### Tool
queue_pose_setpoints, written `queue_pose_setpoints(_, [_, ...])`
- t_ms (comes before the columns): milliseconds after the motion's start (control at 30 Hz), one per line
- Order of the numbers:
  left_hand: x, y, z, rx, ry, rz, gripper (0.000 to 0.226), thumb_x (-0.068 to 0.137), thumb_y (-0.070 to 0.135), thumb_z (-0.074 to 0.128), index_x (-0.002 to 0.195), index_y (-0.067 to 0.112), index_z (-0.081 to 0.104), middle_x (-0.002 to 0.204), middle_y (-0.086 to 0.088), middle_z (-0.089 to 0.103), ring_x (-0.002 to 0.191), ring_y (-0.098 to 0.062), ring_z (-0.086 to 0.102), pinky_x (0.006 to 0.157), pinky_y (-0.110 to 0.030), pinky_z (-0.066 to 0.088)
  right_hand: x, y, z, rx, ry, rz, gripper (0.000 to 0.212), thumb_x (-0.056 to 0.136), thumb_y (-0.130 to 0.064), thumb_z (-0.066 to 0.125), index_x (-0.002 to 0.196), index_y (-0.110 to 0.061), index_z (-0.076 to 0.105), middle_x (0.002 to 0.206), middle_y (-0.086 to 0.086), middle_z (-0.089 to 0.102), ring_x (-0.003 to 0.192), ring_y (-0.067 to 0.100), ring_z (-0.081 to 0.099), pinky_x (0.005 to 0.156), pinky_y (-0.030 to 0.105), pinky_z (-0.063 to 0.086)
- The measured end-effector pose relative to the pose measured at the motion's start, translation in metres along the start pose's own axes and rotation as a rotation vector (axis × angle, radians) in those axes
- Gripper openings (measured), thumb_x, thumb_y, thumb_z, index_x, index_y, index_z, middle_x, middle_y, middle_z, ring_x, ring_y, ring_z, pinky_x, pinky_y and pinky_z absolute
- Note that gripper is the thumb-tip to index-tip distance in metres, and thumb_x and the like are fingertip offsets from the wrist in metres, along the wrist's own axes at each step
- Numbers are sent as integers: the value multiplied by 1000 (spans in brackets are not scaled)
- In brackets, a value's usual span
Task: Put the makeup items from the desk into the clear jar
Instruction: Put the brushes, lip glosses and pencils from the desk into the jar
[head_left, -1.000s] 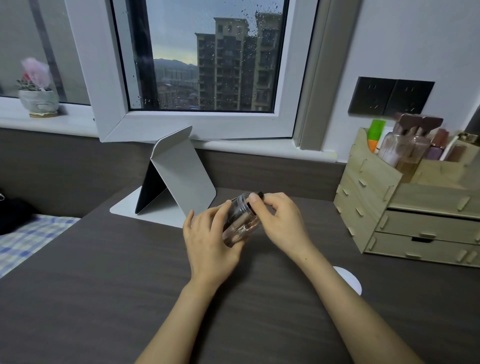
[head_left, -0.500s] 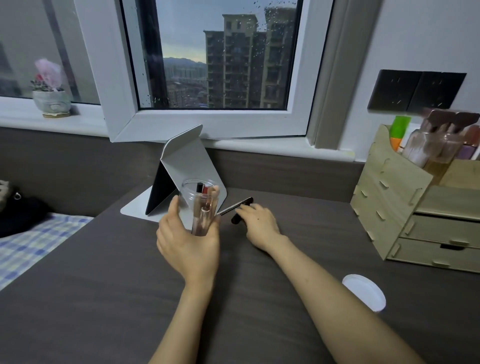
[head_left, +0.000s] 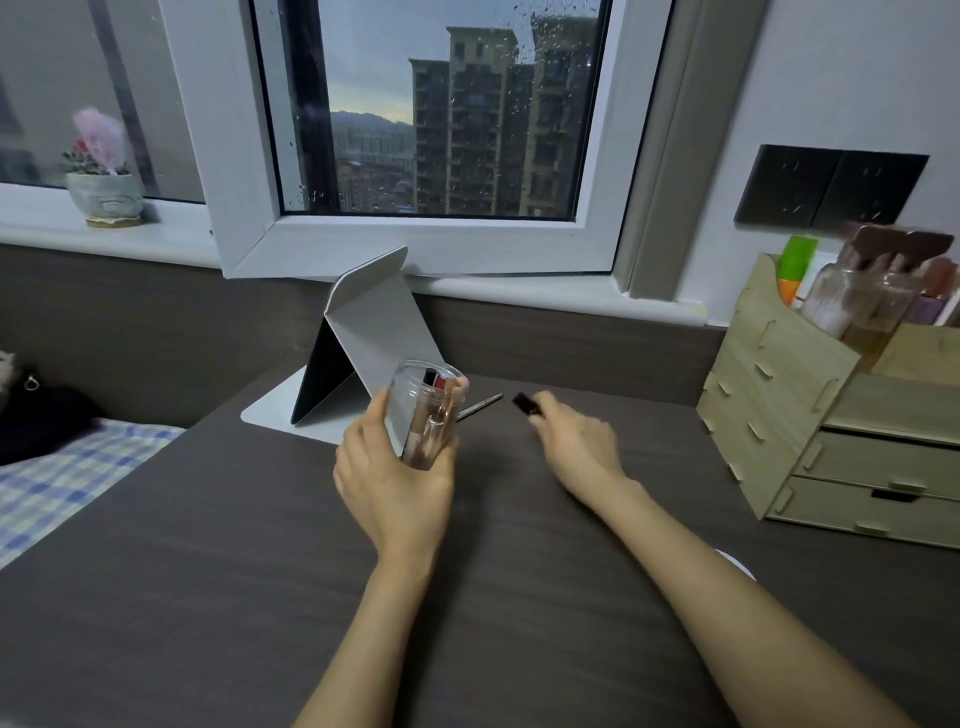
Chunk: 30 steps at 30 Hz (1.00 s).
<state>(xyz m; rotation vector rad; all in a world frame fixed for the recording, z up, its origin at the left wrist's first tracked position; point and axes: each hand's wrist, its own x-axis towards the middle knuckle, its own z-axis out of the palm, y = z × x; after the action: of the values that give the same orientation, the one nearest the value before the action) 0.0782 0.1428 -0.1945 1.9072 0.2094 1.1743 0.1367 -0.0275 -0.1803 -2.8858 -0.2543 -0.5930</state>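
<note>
My left hand (head_left: 397, 478) holds the clear jar (head_left: 426, 415) upright above the dark desk (head_left: 208, 571). Inside the jar stand a few makeup items, among them a red-tipped tube and a pinkish one. To the right of the jar, my right hand (head_left: 576, 441) grips a small black makeup item (head_left: 527, 404) by its near end, just above the desk. A thin dark pencil (head_left: 480, 406) lies on the desk between the jar and the right hand, partly hidden behind the jar.
A folded grey stand (head_left: 374, 332) sits behind the jar. A wooden drawer organiser (head_left: 810, 415) with brushes and bottles stands at the right. A white lid (head_left: 735, 564) lies by my right forearm. A flower pot (head_left: 106, 195) is on the windowsill, a checked cloth (head_left: 62, 483) at the left.
The jar went from tilted between both hands to upright in my left hand alone. My right hand reached to the desk, took a black item and moved right.
</note>
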Motion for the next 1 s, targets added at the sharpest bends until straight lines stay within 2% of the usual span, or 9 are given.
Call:
queue_pose_setpoints(100, [-3, -1, 4, 40, -84, 83, 78, 53, 22, 86, 123, 16, 52, 106, -11, 62, 100, -34, 57, 88, -47, 42, -14, 4, -41, 595, 268, 166, 30, 92, -31, 54, 116, -17, 66, 98, -2, 74, 82, 5, 64, 71, 21, 44])
queue_pose_setpoints(167, [-6, -2, 6, 69, -143, 169, 78, 52, 24, 85, 123, 17, 51, 104, -11, 62, 97, -35, 57, 85, -45, 42, -24, 1, -69, 755, 216, 115, 28, 91, -28, 57, 113, -17, 69, 83, -17, 68, 66, -10, 56, 61, 7, 39])
queue_pose_setpoints(367, [-18, 4, 10, 67, -270, 453, 72, 59, 31, 75, 124, 23, 46, 102, -4, 63, 96, -20, 51, 96, -43, 38, -43, -12, -118, 228, -280, -151, 36, 89, -13, 51, 118, -31, 63, 93, -8, 60, 88, 12, 56, 79, 27, 43])
queue_pose_setpoints(467, [-23, 4, 11, 61, -324, 542, 67, 64, 33, 71, 126, 23, 47, 107, -2, 62, 100, -18, 53, 105, -35, 26, -44, -12, -119, 374, -144, -111, 10, 79, -18, 69, 86, -22, 63, 80, -7, 62, 75, 8, 56, 69, 20, 43])
queue_pose_setpoints(600, [-25, 4, 11, 49, -333, 566, 66, 65, 34, 69, 126, 23, 47, 109, -1, 62, 101, -18, 53, 105, -37, 27, -42, -9, -103, 528, 100, 17, 25, 69, -30, 79, 67, -15, 59, 58, -8, 55, 54, 4, 46, 51, 14, 35])
queue_pose_setpoints(700, [-23, 2, 11, 56, -291, 529, 71, 60, 31, 76, 125, 23, 47, 106, -2, 63, 99, -18, 53, 103, -39, 30, -44, -9, -87, 773, 68, 87, 19, 79, -30, 71, 69, -14, 70, 49, -10, 55, 46, 1, 45, 48, 11, 33])
queue_pose_setpoints(833, [-20, 1, 10, 98, -208, 472, 71, 58, 32, 74, 123, 21, 49, 100, -5, 63, 94, -19, 52, 99, -44, 34, -30, -7, -65, 1267, 90, 302, 34, 96, -25, 47, 76, -10, 69, 55, -1, 57, 45, 4, 47, 42, 16, 37])
queue_pose_setpoints(933, [-13, 0, 8, 110, -113, 337, 72, 54, 30, 74, 121, 17, 51, 97, -10, 64, 94, -23, 50, 91, -48, 40, -9, -8, -29, 1071, 108, 436, 34, 97, -19, 45, 79, -2, 68, 61, 6, 61, 55, 15, 55, 50, 21, 44])
queue_pose_setpoints(1000, [-7, -3, 6, 99, -59, 222, 72, 54, 28, 77, 121, 14, 52, 96, -14, 64, 94, -31, 55, 84, -49, 45, 4, -10, 2, 630, -1, 315, 28, 94, -14, 46, 103, 1, 68, 95, 17, 71, 90, 29, 65, 79, 32, 49])
